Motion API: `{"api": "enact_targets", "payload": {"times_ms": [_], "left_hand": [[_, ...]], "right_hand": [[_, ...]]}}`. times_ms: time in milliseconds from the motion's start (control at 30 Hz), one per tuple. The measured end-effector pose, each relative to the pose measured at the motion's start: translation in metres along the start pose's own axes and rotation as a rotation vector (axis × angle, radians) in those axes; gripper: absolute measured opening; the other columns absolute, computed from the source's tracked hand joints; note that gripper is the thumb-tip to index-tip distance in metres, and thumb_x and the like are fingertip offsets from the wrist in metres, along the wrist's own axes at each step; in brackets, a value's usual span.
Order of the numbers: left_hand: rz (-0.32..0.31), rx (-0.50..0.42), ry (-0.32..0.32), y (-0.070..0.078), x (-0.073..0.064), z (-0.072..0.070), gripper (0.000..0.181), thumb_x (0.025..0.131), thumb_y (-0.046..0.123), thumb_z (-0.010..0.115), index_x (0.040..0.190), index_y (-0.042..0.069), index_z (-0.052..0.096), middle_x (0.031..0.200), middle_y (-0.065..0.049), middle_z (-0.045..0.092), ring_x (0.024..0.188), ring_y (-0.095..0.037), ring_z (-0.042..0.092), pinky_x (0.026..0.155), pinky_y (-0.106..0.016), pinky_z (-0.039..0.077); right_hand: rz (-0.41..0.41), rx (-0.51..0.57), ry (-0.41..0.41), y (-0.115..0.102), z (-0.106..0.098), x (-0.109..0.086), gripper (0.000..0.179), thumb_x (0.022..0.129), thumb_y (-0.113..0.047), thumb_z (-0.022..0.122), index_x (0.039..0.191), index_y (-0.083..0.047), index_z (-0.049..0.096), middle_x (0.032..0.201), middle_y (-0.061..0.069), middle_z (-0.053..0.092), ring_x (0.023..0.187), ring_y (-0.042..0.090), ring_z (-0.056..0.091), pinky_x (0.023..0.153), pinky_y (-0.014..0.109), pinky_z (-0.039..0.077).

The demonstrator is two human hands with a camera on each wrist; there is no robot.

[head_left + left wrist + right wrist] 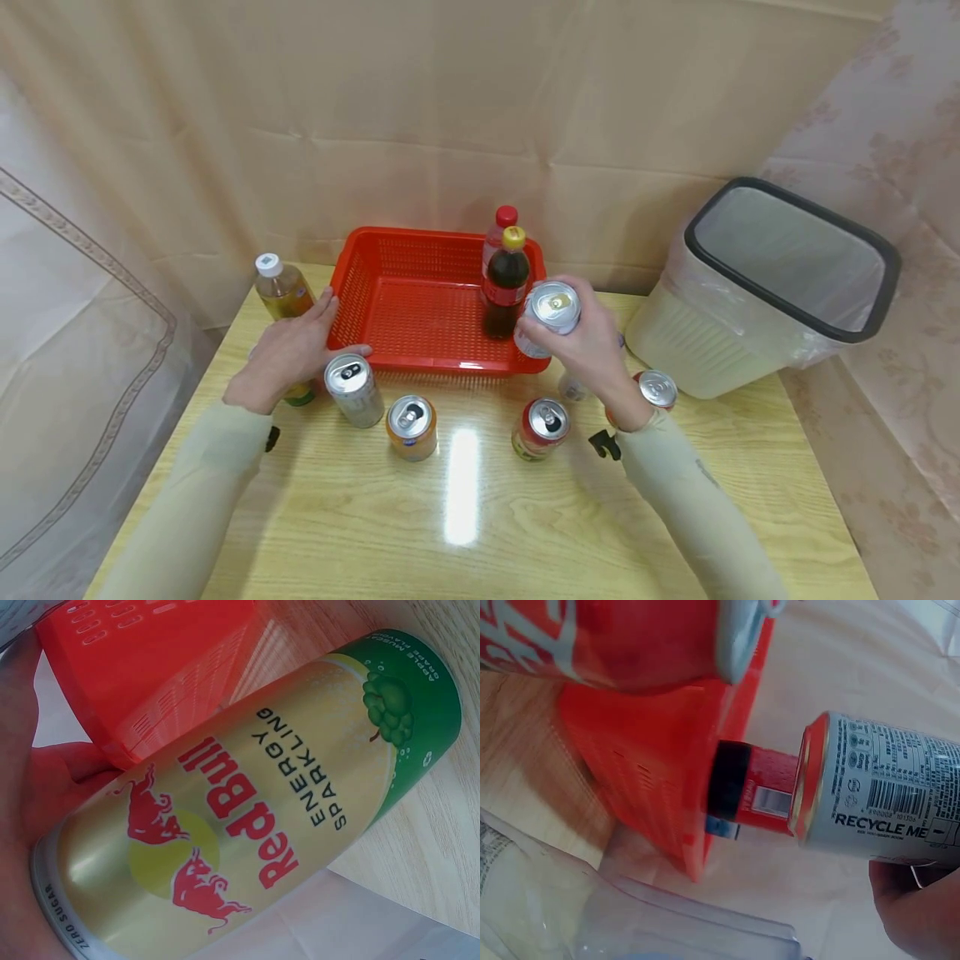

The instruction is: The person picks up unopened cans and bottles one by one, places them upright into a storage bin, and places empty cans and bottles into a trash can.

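My right hand grips a silver can with a gold tab, upright at the basket's front right corner. Its barcode side and bare base show in the right wrist view, raised above the rim of the red basket. Spread at the left front corner of the basket, my left hand touches the rim with straight fingers. Beneath that hand stands a gold and green Red Bull can, mostly hidden in the head view. Inside the basket are a cola bottle and a red-capped bottle.
Before the basket stand a grey can, an orange can and a red-green can. A clear bottle and red can are by my right arm. A yellow drink bottle stands left; a lined bin, right.
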State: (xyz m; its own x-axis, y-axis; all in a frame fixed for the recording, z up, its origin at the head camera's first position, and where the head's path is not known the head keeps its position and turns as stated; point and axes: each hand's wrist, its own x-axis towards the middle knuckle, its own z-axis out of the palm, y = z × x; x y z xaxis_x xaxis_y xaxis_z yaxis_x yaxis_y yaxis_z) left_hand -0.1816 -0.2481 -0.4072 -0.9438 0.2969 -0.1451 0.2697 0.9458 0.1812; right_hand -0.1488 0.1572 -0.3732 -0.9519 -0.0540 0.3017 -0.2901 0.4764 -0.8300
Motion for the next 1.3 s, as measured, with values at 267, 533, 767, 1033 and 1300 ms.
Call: {"api": "enact_targets", "payload": {"times_ms": [267,533,767,1033,1300], "left_hand": [[-0.006,-0.004,-0.012,-0.001,0.000,0.000,0.120,0.086,0.089,0.043,0.161,-0.004,0.026,0.167,-0.028,0.018,0.083,-0.040,0.066,0.074,-0.051,0.057],[-0.010,-0.004,-0.014,-0.001,-0.001,0.001,0.119,0.087,0.087,0.044,0.160,-0.004,0.026,0.167,-0.028,0.017,0.088,-0.042,0.066,0.076,-0.052,0.057],[-0.006,-0.003,-0.011,0.000,-0.001,0.002,0.115,0.090,0.082,0.050,0.160,-0.005,0.026,0.167,-0.028,0.017,0.098,-0.048,0.066,0.079,-0.055,0.056],[0.002,0.003,0.001,0.000,0.000,0.002,0.116,0.088,0.084,0.048,0.160,-0.005,0.028,0.166,-0.029,0.019,0.100,-0.050,0.066,0.079,-0.055,0.057],[0.001,0.004,-0.003,0.001,0.001,0.001,0.118,0.088,0.086,0.046,0.160,-0.005,0.026,0.167,-0.029,0.018,0.105,-0.052,0.064,0.081,-0.056,0.056]], "right_hand": [[0.004,-0.063,-0.042,0.006,0.015,0.012,0.062,0.085,-0.038,0.084,0.133,-0.011,0.059,0.124,0.008,0.062,0.109,0.027,0.061,0.090,0.050,0.055],[0.001,-0.115,-0.088,0.021,0.033,0.020,0.062,0.084,-0.041,0.086,0.132,-0.010,0.062,0.126,0.008,0.057,0.113,0.027,0.055,0.092,0.049,0.052],[0.053,-0.089,-0.158,0.036,0.043,0.019,0.070,0.083,-0.048,0.085,0.136,-0.011,0.060,0.127,0.006,0.058,0.114,0.026,0.056,0.096,0.049,0.052],[0.079,-0.120,-0.187,0.042,0.046,0.017,0.072,0.083,-0.051,0.084,0.137,-0.011,0.060,0.125,0.005,0.058,0.111,0.026,0.058,0.094,0.049,0.053],[0.067,-0.232,-0.202,0.044,0.051,0.017,0.073,0.083,-0.046,0.085,0.137,-0.003,0.059,0.127,0.012,0.060,0.109,0.029,0.061,0.094,0.048,0.055]]}}
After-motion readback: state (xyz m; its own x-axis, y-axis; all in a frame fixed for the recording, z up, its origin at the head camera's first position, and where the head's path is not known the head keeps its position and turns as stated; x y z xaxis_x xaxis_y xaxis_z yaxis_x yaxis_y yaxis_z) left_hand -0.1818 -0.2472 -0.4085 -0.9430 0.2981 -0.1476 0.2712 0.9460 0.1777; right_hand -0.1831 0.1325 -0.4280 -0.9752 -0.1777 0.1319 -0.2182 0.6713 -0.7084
